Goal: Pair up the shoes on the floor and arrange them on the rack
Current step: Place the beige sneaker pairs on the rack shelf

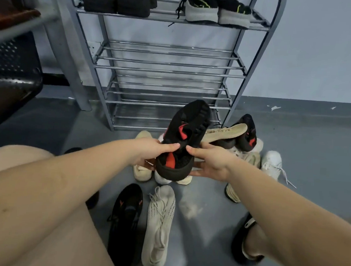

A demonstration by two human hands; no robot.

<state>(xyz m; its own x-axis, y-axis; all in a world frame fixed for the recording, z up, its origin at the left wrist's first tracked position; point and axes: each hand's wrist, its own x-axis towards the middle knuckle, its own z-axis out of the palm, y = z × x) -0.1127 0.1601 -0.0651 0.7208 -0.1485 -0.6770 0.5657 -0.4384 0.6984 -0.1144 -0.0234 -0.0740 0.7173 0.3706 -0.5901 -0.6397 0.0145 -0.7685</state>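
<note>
Both hands (148,151) (212,162) hold black-red shoe (185,137) above piled shoes (232,136) fronting rack (168,70).

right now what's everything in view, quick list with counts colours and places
shoe rack: one, grey metal, against the wall
black shoes: two, top shelf, left
black and grey shoes: two, top shelf, right
black and red shoe: one, held up before the rack
second black and red shoe: one, on the floor pile, right
black shoe: one, floor, near left
cream knit shoe: one, floor, beside it
white shoe: one, floor, far right
cream shoes: several, floor pile, partly hidden
left hand: grips the held shoe
right hand: grips the held shoe
</note>
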